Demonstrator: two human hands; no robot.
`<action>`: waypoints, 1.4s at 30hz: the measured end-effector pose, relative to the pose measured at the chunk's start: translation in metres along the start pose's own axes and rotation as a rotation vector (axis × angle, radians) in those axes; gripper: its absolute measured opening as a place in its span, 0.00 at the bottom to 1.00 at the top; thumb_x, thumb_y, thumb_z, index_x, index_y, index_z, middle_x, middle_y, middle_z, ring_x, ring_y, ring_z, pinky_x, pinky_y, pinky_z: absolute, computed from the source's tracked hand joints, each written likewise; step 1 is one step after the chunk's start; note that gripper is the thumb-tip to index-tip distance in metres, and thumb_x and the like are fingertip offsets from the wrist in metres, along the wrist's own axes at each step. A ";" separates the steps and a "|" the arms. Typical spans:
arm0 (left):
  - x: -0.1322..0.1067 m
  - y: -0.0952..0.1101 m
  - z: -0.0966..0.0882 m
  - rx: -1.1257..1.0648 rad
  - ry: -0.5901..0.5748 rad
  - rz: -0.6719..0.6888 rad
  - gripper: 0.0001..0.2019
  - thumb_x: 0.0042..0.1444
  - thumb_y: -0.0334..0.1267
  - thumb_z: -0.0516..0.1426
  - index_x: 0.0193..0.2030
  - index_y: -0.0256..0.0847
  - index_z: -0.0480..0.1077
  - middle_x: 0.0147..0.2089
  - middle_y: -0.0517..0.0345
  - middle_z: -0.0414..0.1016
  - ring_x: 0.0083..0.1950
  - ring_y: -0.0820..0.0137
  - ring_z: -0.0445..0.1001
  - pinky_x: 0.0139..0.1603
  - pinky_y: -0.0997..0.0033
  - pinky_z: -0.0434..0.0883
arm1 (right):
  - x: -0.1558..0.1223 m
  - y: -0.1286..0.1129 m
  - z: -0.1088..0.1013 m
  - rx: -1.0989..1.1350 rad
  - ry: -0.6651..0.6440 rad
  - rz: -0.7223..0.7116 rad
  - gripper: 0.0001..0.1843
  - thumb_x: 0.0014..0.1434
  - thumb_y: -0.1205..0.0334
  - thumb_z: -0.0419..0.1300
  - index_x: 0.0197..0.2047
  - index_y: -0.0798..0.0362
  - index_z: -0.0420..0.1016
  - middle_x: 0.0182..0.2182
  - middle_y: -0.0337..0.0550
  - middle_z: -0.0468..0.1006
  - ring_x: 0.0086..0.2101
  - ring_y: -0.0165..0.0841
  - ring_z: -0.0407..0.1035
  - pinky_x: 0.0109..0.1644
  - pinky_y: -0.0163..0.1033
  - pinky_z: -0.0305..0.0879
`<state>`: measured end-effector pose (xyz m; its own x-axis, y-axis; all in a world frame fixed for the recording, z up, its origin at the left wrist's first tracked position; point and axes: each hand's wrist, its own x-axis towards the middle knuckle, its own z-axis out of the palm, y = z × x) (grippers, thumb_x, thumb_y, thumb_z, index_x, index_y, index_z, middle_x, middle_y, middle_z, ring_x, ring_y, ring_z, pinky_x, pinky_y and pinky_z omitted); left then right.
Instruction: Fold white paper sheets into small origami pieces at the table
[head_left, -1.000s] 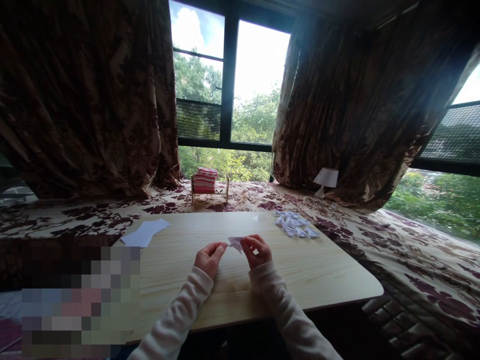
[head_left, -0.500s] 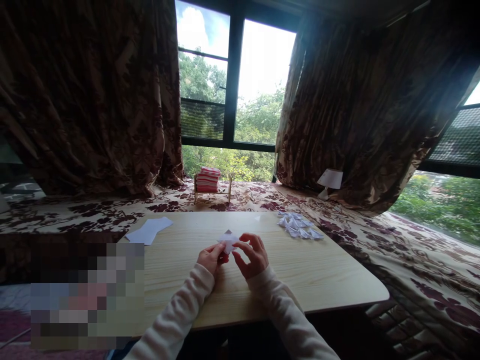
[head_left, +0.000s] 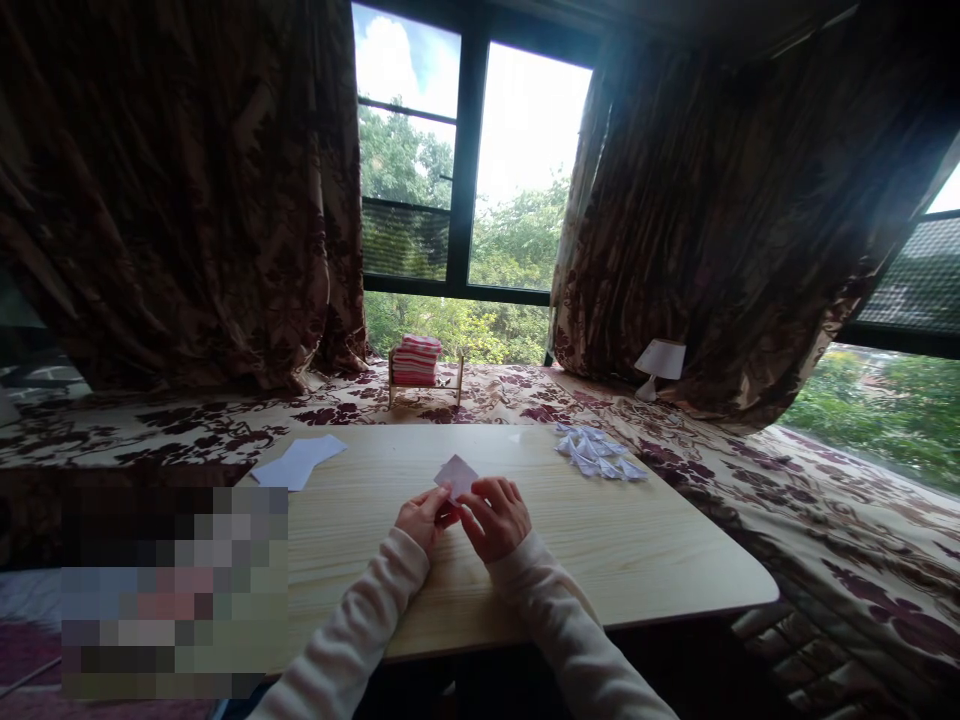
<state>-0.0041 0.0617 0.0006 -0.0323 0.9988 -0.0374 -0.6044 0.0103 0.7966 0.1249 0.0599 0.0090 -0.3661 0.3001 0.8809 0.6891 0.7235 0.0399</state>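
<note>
"While the left hand [head_left: 420, 520] pinches the folded paper [head_left: 456, 474] between thumb and fingers, what is the right hand [head_left: 499, 522] doing?"

"Its fingers are bent at the paper's near right edge; whether they grip it, I cannot tell."

"And where is that paper?"

"In front of the hands, over the middle of the table [head_left: 360, 580], one corner pointing far. White sheets [head_left: 298, 462] lie at the far left, and a cluster of folded pieces [head_left: 597, 454] at the far right."

We note pale-lilac paper [head_left: 457, 470], a cream, wood-grained bench [head_left: 645, 560], a pink-and-white striped stack [head_left: 417, 362], and a maroon-flowered cream cover [head_left: 892, 595].
</note>
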 end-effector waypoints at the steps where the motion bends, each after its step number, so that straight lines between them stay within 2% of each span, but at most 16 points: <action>1: 0.000 0.000 0.000 0.005 -0.002 0.000 0.10 0.35 0.39 0.64 0.21 0.35 0.70 0.21 0.59 0.72 0.25 0.74 0.68 0.28 0.74 0.67 | 0.001 0.000 -0.001 0.000 0.003 -0.002 0.05 0.53 0.67 0.55 0.33 0.52 0.72 0.29 0.43 0.68 0.31 0.33 0.60 0.35 0.38 0.54; 7: 0.003 -0.002 -0.002 0.083 -0.004 0.023 0.10 0.35 0.41 0.63 0.20 0.36 0.70 0.19 0.60 0.69 0.22 0.76 0.66 0.27 0.74 0.66 | 0.002 -0.001 -0.002 -0.001 -0.019 0.017 0.08 0.55 0.65 0.53 0.29 0.51 0.72 0.26 0.41 0.68 0.30 0.32 0.59 0.34 0.38 0.54; 11: 0.000 -0.001 0.000 0.206 -0.021 0.080 0.10 0.38 0.43 0.61 0.19 0.37 0.70 0.19 0.62 0.68 0.22 0.76 0.65 0.27 0.75 0.65 | 0.001 -0.001 -0.003 0.109 -0.011 0.088 0.07 0.55 0.65 0.53 0.32 0.52 0.72 0.27 0.42 0.68 0.31 0.33 0.61 0.35 0.39 0.56; 13: -0.005 0.001 0.004 0.302 -0.052 0.115 0.10 0.39 0.42 0.60 0.19 0.37 0.71 0.18 0.62 0.68 0.22 0.75 0.64 0.27 0.75 0.63 | -0.001 0.001 -0.003 0.215 0.051 0.216 0.08 0.54 0.65 0.52 0.35 0.53 0.72 0.30 0.44 0.69 0.33 0.33 0.62 0.38 0.40 0.59; 16: -0.013 0.004 0.009 0.460 -0.120 0.162 0.11 0.40 0.41 0.59 0.17 0.35 0.70 0.17 0.61 0.66 0.22 0.75 0.62 0.24 0.76 0.59 | -0.004 0.011 0.000 0.444 0.123 0.510 0.11 0.53 0.63 0.53 0.39 0.54 0.71 0.34 0.46 0.69 0.33 0.33 0.64 0.36 0.39 0.62; 18: -0.017 0.005 0.013 0.546 -0.155 0.195 0.11 0.41 0.40 0.59 0.14 0.36 0.69 0.16 0.63 0.64 0.21 0.76 0.59 0.23 0.76 0.56 | -0.007 0.018 0.005 0.604 0.088 0.680 0.11 0.51 0.60 0.54 0.36 0.54 0.73 0.32 0.44 0.70 0.30 0.31 0.65 0.30 0.36 0.62; 20: -0.020 0.006 0.014 0.611 -0.173 0.226 0.12 0.42 0.39 0.58 0.13 0.36 0.68 0.15 0.64 0.61 0.21 0.76 0.58 0.22 0.76 0.55 | -0.010 0.024 0.010 0.690 0.047 0.758 0.10 0.49 0.59 0.56 0.29 0.55 0.75 0.28 0.42 0.71 0.26 0.30 0.64 0.26 0.33 0.60; 24: -0.018 0.004 0.013 0.686 -0.183 0.263 0.13 0.44 0.41 0.56 0.14 0.36 0.67 0.15 0.64 0.59 0.20 0.76 0.56 0.21 0.76 0.52 | -0.015 0.026 0.019 0.767 0.037 0.804 0.09 0.45 0.59 0.59 0.20 0.56 0.72 0.19 0.38 0.68 0.20 0.27 0.61 0.22 0.32 0.57; 29: -0.016 0.003 0.010 0.717 -0.169 0.299 0.13 0.45 0.42 0.55 0.16 0.36 0.69 0.17 0.63 0.61 0.22 0.75 0.57 0.22 0.76 0.54 | -0.016 0.026 0.021 0.854 0.045 0.898 0.12 0.46 0.55 0.58 0.29 0.56 0.74 0.20 0.40 0.72 0.21 0.28 0.64 0.23 0.33 0.60; 37: -0.020 0.010 0.015 0.669 -0.091 0.354 0.12 0.42 0.41 0.57 0.14 0.37 0.67 0.18 0.63 0.62 0.22 0.76 0.59 0.22 0.77 0.57 | -0.016 0.020 0.019 0.960 0.009 0.936 0.10 0.40 0.57 0.62 0.18 0.56 0.73 0.13 0.35 0.67 0.17 0.25 0.57 0.19 0.31 0.53; 40: -0.016 0.008 0.014 0.634 -0.044 0.344 0.10 0.41 0.42 0.58 0.23 0.36 0.72 0.23 0.59 0.69 0.26 0.73 0.64 0.25 0.77 0.61 | -0.014 0.021 0.019 1.011 0.045 0.976 0.11 0.39 0.55 0.63 0.20 0.56 0.74 0.14 0.36 0.68 0.17 0.25 0.59 0.20 0.31 0.54; 42: -0.013 0.006 0.012 0.606 -0.014 0.326 0.13 0.41 0.43 0.59 0.30 0.36 0.74 0.27 0.57 0.72 0.28 0.71 0.66 0.27 0.76 0.63 | -0.012 0.024 0.018 1.038 0.068 1.017 0.13 0.40 0.53 0.63 0.23 0.56 0.75 0.14 0.36 0.68 0.16 0.24 0.57 0.18 0.31 0.53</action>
<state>0.0020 0.0496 0.0129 -0.1241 0.9560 0.2659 -0.0135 -0.2696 0.9629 0.1347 0.0850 -0.0094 0.0450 0.9388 0.3416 -0.1363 0.3445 -0.9288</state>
